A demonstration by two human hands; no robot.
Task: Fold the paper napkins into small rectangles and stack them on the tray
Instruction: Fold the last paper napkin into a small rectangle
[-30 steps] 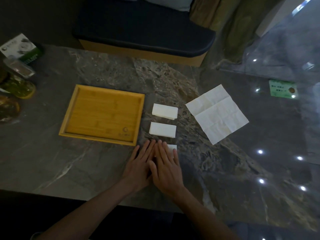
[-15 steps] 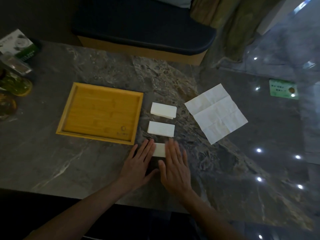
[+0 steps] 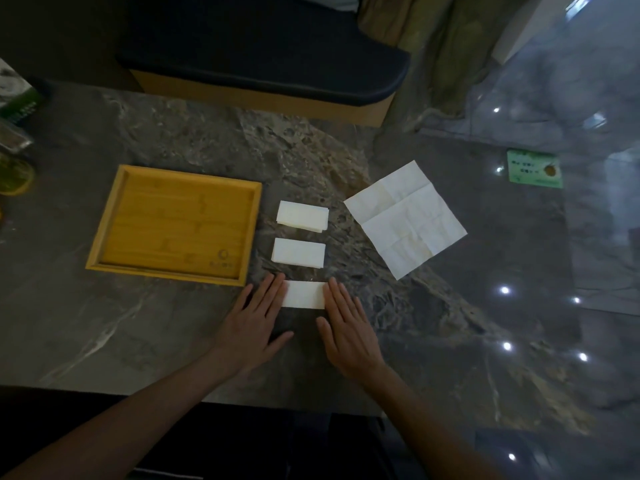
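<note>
Three white napkins folded into small rectangles lie in a column right of the wooden tray [image 3: 104, 223]: the far one [image 3: 302, 216], the middle one [image 3: 298, 252] and the near one [image 3: 304, 295]. My left hand [image 3: 254, 323] lies flat with straight fingers touching the near napkin's left end. My right hand [image 3: 346, 325] lies flat, fingertips at its right end. An unfolded creased napkin [image 3: 405, 218] lies flat further right. Nothing lies in the tray.
Dark marble table [image 3: 173, 140] with its near edge just below my wrists. Jars and a green packet [image 3: 17, 109] stand at the far left. A green card [image 3: 533, 169] lies at the far right. A dark cushioned bench [image 3: 263, 60] stands behind the table.
My two hands slid apart from the middle of the near napkin toward its ends, uncovering it as a flat folded rectangle.
</note>
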